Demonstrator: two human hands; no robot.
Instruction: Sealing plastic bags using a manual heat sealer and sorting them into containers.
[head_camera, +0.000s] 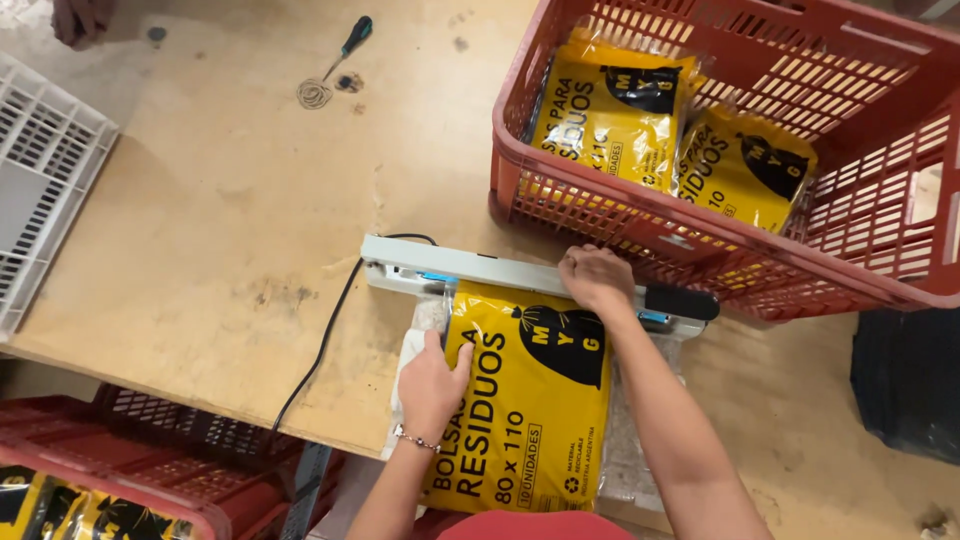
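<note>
A yellow plastic packet (530, 400) with black print lies on the wooden table (220, 220), its top edge under the arm of a grey heat sealer (480, 268). My left hand (432, 382) lies flat on the packet's left side, a thin bracelet on its wrist. Closed into a fist, my right hand (598, 278) presses down on the sealer's arm, just left of its black handle (682, 302).
A red slatted crate (720, 240) behind the sealer holds two more yellow packets (612, 110). The sealer's black cable (320, 360) runs off the table's front edge. A screwdriver (348, 48) and a rubber band (314, 93) lie far back. A white crate (40, 190) sits left, another person's hand (82, 18) top left.
</note>
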